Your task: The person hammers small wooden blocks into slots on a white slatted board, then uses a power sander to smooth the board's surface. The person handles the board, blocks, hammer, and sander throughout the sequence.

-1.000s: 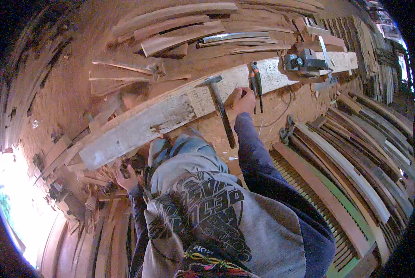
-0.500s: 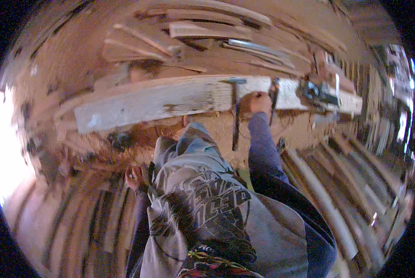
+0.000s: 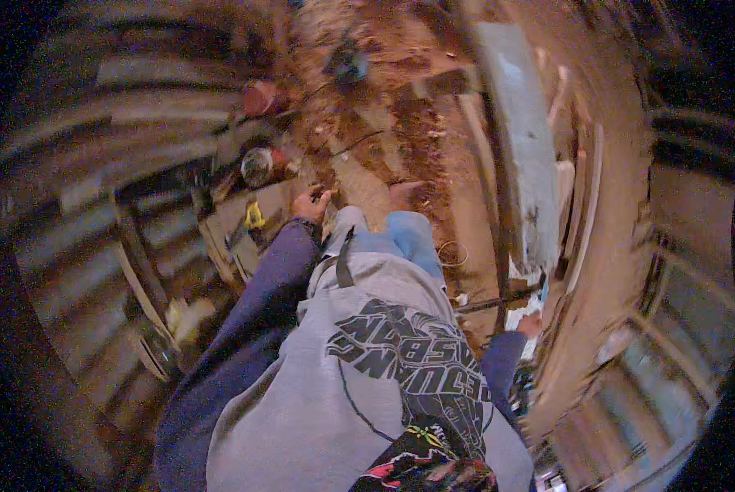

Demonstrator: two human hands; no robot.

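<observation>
My left hand [image 3: 311,205] hangs in front of my left thigh, its fingers looking apart with nothing visible in them. Close to its left lies a small yellow object [image 3: 254,216] on some boards. Over on the right, my right hand [image 3: 531,325] rests at the near end of a long pale plank [image 3: 525,148]. Blur hides how its fingers are set. Just beyond that hand, a dark-handled hammer [image 3: 484,307] appears to lie across the plank's edge.
A round whitish container [image 3: 258,166] and a reddish one [image 3: 262,98] stand ahead on the left. Farther off, a dark bluish object [image 3: 349,66] sits on the reddish, littered ground. Blurred stacked timber [image 3: 162,115] fills the left side. A thin wire loop [image 3: 454,252] lies beside my right leg.
My view has swung left, so the plank that ran crosswise ahead now runs lengthwise on my right. My left hand has come forward; my right hand now appears low at the right.
</observation>
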